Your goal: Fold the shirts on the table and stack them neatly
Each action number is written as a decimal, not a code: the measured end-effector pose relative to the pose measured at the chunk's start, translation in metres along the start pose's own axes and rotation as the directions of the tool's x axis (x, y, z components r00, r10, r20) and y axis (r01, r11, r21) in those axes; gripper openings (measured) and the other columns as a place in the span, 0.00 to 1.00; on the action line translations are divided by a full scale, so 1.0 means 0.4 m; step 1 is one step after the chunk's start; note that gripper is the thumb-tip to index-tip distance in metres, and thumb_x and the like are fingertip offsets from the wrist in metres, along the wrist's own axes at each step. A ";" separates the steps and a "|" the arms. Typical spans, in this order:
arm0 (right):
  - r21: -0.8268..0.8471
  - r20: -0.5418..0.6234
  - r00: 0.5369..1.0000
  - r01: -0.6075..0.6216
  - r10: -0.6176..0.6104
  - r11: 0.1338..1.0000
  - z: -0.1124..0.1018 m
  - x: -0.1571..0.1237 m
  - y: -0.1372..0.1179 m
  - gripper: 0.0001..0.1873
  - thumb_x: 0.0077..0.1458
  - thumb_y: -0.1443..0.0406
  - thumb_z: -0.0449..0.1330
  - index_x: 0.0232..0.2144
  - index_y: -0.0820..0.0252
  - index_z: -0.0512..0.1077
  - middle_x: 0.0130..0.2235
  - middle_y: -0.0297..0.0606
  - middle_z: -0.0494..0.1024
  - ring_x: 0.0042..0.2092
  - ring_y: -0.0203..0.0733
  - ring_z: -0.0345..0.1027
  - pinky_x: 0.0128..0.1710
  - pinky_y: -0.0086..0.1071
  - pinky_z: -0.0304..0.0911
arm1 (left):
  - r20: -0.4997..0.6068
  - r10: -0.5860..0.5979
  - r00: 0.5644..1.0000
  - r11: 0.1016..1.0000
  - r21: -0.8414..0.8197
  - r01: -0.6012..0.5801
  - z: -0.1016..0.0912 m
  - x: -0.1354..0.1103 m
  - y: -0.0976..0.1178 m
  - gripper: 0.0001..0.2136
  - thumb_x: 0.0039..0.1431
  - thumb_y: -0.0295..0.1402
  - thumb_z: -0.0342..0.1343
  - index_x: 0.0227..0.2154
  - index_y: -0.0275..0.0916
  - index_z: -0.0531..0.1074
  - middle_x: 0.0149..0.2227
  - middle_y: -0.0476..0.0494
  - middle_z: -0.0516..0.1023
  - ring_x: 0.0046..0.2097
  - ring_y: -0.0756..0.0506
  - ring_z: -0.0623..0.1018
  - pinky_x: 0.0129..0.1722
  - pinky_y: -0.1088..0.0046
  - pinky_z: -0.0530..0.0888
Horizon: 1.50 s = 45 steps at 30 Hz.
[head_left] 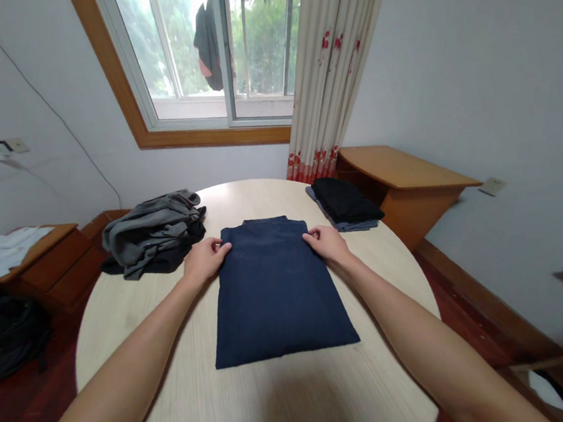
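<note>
Two hands grip the far corners of a folded navy shirt (277,292), which lies flat in the middle of the round table (180,396): the left hand (205,259) is closed in a pinch on the far left corner, and the right hand (328,244) pinches the far right corner likewise. Left of the shirt sits a heap of grey clothes (156,234), and to its right a neat stack of dark folded clothes (346,203). For a tidy fold, I'd judge both pinches should catch every layer and travel level, keeping the edges square.
</note>
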State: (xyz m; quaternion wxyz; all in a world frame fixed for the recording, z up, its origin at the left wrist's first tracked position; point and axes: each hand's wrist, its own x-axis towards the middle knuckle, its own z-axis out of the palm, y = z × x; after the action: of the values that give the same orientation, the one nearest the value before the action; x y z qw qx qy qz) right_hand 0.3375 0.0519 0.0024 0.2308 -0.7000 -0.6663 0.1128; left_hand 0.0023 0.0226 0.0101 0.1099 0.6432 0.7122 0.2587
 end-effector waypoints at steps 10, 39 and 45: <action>0.221 -0.152 0.988 0.030 0.004 0.975 0.015 0.012 -0.001 0.11 0.55 0.59 0.57 0.29 0.59 0.75 0.32 0.38 0.80 0.35 0.42 0.72 0.36 0.31 0.62 | -0.058 -0.008 0.998 0.950 -0.311 -0.010 0.026 0.030 -0.013 0.12 0.55 0.43 0.57 0.30 0.40 0.76 0.30 0.43 0.80 0.34 0.42 0.79 0.32 0.71 0.69; -0.158 0.219 0.962 0.198 -0.161 0.967 0.012 -0.003 0.019 0.35 0.69 0.50 0.44 0.70 0.62 0.53 0.72 0.47 0.52 0.73 0.52 0.43 0.69 0.56 0.40 | 0.253 0.346 0.903 0.910 0.144 -0.389 0.026 0.001 -0.051 0.28 0.71 0.44 0.34 0.68 0.40 0.58 0.72 0.39 0.51 0.73 0.37 0.51 0.67 0.44 0.53; -0.062 0.155 0.908 0.402 -0.389 0.913 -0.016 0.008 0.063 0.30 0.63 0.61 0.52 0.66 0.64 0.62 0.67 0.50 0.63 0.68 0.50 0.55 0.69 0.44 0.47 | 0.339 0.472 0.814 0.842 0.099 -0.530 -0.023 0.003 -0.071 0.26 0.63 0.31 0.43 0.64 0.37 0.66 0.70 0.39 0.59 0.71 0.39 0.57 0.69 0.52 0.55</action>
State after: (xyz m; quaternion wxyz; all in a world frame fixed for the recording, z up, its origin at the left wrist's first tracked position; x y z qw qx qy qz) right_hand 0.3631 0.0537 -0.0035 0.1688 -0.5507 -0.8134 0.0812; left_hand -0.0269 0.0205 0.0035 0.0835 0.8477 0.5125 0.1086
